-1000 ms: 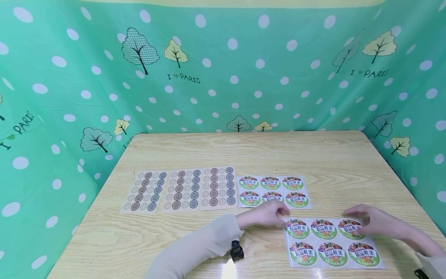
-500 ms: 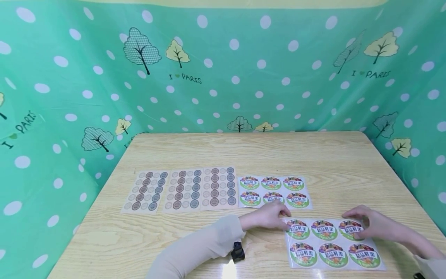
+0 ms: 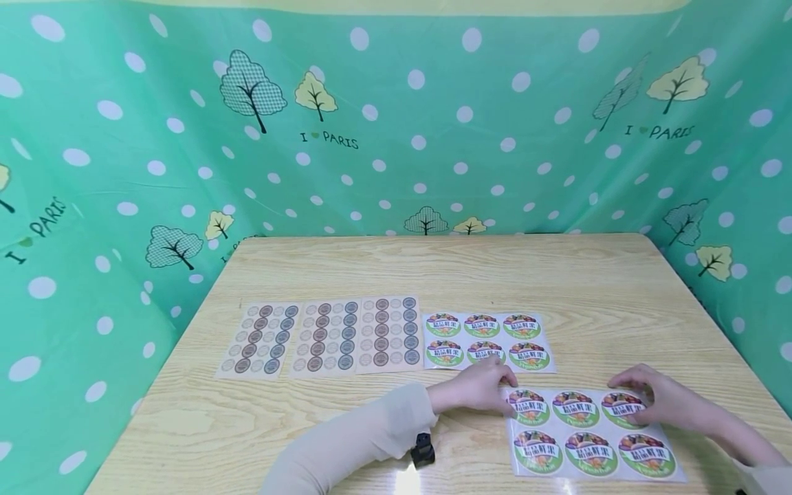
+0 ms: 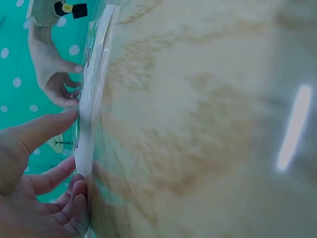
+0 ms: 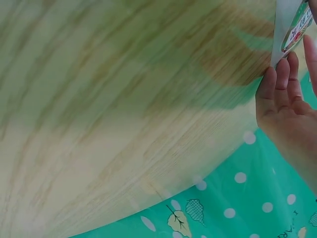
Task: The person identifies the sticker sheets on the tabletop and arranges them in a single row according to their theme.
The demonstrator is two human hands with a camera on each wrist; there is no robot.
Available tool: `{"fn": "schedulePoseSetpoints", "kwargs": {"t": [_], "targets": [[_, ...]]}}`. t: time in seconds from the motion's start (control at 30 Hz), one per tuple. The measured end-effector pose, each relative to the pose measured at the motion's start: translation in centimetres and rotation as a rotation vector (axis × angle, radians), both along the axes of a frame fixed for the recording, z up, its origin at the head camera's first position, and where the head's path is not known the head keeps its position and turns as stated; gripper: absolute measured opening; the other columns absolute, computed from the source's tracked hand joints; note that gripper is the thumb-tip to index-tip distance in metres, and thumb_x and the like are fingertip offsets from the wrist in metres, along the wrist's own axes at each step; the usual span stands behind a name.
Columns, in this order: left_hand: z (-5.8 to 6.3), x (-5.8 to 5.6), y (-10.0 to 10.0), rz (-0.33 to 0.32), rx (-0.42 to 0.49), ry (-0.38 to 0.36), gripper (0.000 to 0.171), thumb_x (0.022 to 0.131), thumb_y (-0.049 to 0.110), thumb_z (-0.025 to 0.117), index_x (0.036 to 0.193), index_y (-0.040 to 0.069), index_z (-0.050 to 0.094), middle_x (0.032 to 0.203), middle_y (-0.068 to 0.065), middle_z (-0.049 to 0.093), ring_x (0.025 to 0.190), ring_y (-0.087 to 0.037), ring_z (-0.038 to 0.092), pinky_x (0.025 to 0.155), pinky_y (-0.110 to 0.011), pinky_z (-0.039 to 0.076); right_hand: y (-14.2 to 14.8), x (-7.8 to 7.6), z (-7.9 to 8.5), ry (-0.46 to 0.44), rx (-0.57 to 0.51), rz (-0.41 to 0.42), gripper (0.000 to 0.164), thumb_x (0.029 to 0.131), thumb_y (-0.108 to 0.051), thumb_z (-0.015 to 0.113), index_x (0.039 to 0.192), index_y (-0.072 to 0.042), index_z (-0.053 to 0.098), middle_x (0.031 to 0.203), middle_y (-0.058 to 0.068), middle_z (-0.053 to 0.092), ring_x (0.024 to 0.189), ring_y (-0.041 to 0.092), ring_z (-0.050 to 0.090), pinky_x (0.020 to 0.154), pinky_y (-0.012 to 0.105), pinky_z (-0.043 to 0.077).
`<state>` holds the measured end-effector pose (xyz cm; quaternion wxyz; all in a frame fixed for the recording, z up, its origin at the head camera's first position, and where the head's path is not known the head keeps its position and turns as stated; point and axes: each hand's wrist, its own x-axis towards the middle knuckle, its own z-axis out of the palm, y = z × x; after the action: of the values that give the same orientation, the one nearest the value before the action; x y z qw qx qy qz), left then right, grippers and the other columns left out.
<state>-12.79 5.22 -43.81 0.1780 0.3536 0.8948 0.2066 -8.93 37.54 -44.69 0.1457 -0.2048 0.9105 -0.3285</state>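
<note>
A thick stack of fruit sticker sheets [image 3: 564,427] in a clear sleeve lies flat at the front right of the table, its round labels facing up. In the head view my left hand [image 3: 481,386] grips its far left corner. The left wrist view shows the thumb [image 4: 54,126] against the stack's side and the fingers bent around the corner. On the opposite side, my right hand [image 3: 671,399] holds the far right corner, its thumb over a label and the fingers behind the far edge. In the right wrist view several fingertips [image 5: 282,74] touch the stack's edge.
Behind the left hand lies another fruit sticker sheet [image 3: 522,339]. Left of it, three tan sheets of small round stickers, including the leftmost sheet [image 3: 256,342], form a row on the wooden table [image 3: 396,268]. A green dotted curtain [image 3: 346,206] surrounds the back and sides.
Both hands stay at the stack's far corners, with only tiny finger shifts. The stack and the other sheets keep their places; the head view drifts very slightly.
</note>
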Motion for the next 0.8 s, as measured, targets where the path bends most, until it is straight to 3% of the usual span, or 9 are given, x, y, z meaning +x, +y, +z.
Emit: {"fn": "schedulePoseSetpoints", "kwargs": {"t": [0.13,0.3,0.47,0.63,0.8], "targets": [[-0.1,0.11,0.12,-0.005,-0.029,0.051,0.043,0.063,0.038,0.077,0.098,0.018,0.062,0.086,0.011,0.046,0.075,0.001,0.041,0.066,-0.007,0.034,-0.06,0.06,0.14,-0.003,0.019,-0.013,0.043,0.068,-0.017,0.074,0.101,0.004,0.056,0.093,0.004,0.048,0.074,-0.005,0.035,0.056,0.018,0.035],[-0.24,0.07,0.18,-0.001,-0.016,0.064,0.035,0.063,0.033,0.077,0.089,0.017,0.061,0.081,0.011,0.045,0.073,0.001,0.04,0.063,-0.006,0.033,-0.14,0.01,0.3,-0.008,0.064,-0.044,0.045,0.065,-0.022,0.075,0.1,0.0,0.058,0.094,0.002,0.05,0.078,-0.007,0.038,0.061,0.016,0.038],[-0.2,0.01,0.09,0.047,0.109,-0.042,0.021,0.068,0.02,0.075,0.083,0.014,0.061,0.074,0.011,0.049,0.066,0.002,0.042,0.059,-0.007,0.035,0.0,0.0,0.15,0.009,0.045,-0.017,0.041,0.066,-0.02,0.075,0.099,-0.001,0.058,0.096,0.003,0.049,0.08,-0.008,0.038,0.062,0.016,0.038],[-0.24,-0.04,-0.1,0.106,0.245,-0.171,0.013,0.071,0.008,0.07,0.081,0.009,0.061,0.067,0.01,0.052,0.06,0.002,0.044,0.057,-0.008,0.038,0.21,0.01,-0.2,0.047,-0.031,0.031,0.037,0.069,-0.013,0.073,0.101,-0.003,0.059,0.093,-0.003,0.047,0.076,-0.004,0.035,0.057,0.018,0.034],[-0.53,-0.07,-0.21,0.138,0.342,-0.232,0.01,0.072,0.004,0.069,0.078,0.007,0.062,0.064,0.008,0.053,0.057,0.002,0.046,0.056,-0.009,0.04,0.22,0.12,-0.25,0.046,-0.059,0.044,0.035,0.071,-0.012,0.072,0.104,-0.008,0.06,0.092,-0.008,0.045,0.073,-0.001,0.033,0.053,0.02,0.03]]}}
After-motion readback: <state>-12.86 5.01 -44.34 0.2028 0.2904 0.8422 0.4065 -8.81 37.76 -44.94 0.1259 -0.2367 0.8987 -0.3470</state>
